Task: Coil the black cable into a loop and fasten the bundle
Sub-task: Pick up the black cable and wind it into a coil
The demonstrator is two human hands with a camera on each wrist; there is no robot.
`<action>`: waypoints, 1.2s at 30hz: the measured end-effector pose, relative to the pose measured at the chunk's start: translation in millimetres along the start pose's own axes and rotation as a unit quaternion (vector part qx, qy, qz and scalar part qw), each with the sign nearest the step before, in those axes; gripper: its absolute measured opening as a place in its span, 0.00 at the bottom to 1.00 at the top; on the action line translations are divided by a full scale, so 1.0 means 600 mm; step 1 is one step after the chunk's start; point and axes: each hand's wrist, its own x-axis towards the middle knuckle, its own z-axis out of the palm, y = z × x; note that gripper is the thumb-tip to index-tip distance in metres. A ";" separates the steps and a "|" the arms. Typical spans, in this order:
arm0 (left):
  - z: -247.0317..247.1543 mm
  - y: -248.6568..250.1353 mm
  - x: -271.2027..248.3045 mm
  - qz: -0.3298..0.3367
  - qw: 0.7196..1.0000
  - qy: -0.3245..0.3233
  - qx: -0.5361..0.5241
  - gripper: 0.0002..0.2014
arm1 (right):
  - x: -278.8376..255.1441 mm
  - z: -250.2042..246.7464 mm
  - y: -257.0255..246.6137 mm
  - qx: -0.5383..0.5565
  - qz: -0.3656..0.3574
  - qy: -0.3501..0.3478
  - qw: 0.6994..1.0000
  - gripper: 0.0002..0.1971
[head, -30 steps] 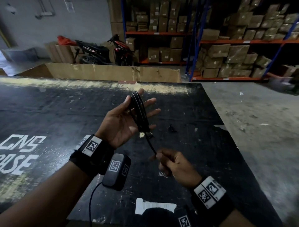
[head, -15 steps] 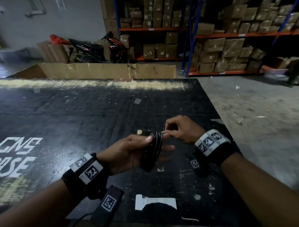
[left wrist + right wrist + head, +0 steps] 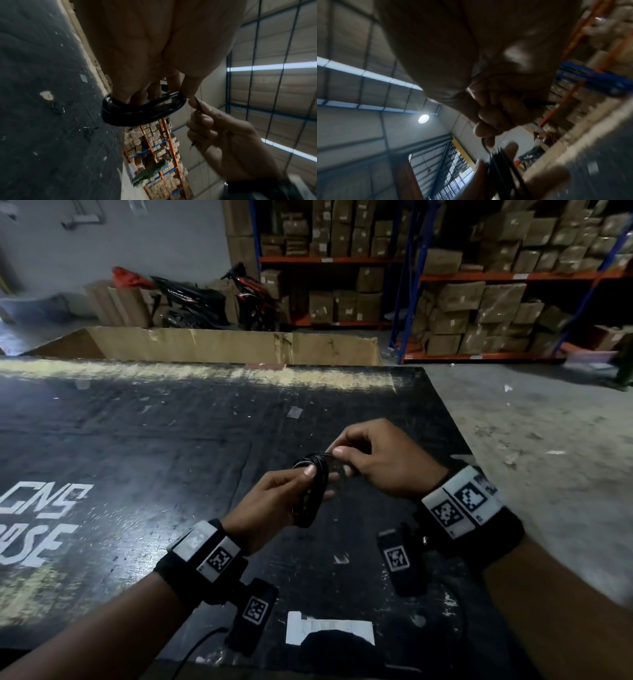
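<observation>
We find a large black board [image 3: 144, 446], matte, scuffed and flecked with pale chips, filling the lower two thirds of the head view; white stencilled lettering [image 3: 37, 522] sits at its left edge. Behind it, in the upper right of the frame, stand blue and orange steel racks [image 3: 411, 278] loaded with brown cartons, and a flattened cardboard sheet [image 3: 219, 345] lies along the board's far edge. A white paper label [image 3: 329, 630] is stuck near the bottom centre.

At frame centre, held above the board and not resting on it, is the black cable [image 3: 310, 491]: a glossy, round-section cord already wound into several tight turns. The left hand [image 3: 274, 501] carries it, the turns looped round the fingers with the thumb pressing on top; we judge this grip serves to stop the springy turns from opening. In the left wrist view the cable [image 3: 142, 109] rings the fingertips as a flat oval band.

The right hand [image 3: 383, 460] is closed in a pinch, thumb and forefinger meeting on something thin at the top of the coil. Whether that is the cable's free end or a separate tie we cannot tell. We judge the coiling largely complete and the fastening in hand.
</observation>
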 end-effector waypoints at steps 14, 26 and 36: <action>0.013 0.003 0.034 0.051 0.983 0.034 -0.172 0.22 | -0.071 0.137 0.034 0.460 0.161 0.105 0.867 0.06; 0.024 0.002 0.043 0.085 0.958 0.010 -0.275 0.23 | -0.068 0.146 0.058 0.137 0.017 0.308 0.941 0.11; 0.041 0.000 0.052 0.058 0.919 0.056 -0.385 0.21 | -0.068 0.171 0.069 -0.050 -0.144 0.363 0.919 0.08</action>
